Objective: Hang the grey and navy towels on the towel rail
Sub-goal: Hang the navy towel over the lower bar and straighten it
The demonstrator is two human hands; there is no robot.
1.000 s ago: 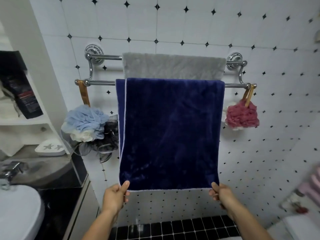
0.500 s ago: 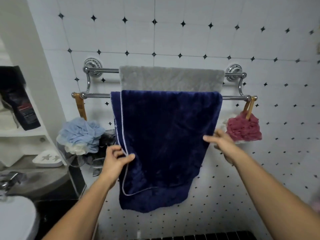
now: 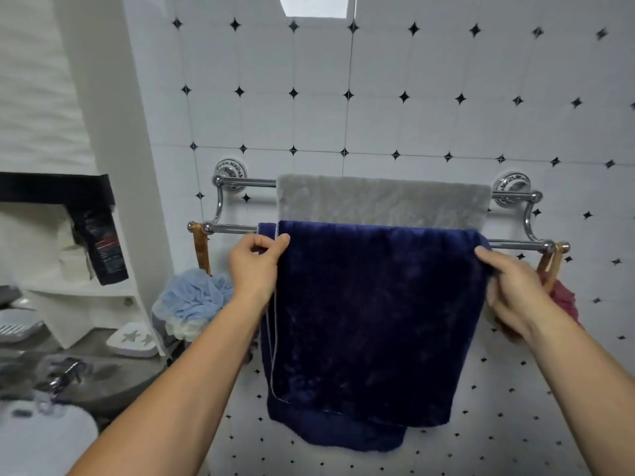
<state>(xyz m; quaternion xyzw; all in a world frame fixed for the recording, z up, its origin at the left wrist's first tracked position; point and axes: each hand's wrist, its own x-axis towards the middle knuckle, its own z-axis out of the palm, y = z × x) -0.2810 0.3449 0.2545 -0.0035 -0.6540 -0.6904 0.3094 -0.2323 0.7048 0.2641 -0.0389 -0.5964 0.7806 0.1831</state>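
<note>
Head view: the fingers of our left hand (image 3: 256, 266) pinch the navy towel (image 3: 378, 304) at its left edge. Our right hand (image 3: 508, 290) grips its right edge. Both hold just below the near bar of the towel rail (image 3: 230, 229), and the grey towel (image 3: 381, 201) drapes the far bar. We should tug both sides evenly to level the hems.

I am counting two towels: one grey towel (image 3: 381, 201), one navy towel (image 3: 378, 321). I am seeing one towel rail (image 3: 515, 244) with two bars, two hands, left hand (image 3: 254, 266) and right hand (image 3: 512, 293), and two puffs showing clearly: blue puff (image 3: 192, 297), red puff (image 3: 567, 302).
</note>
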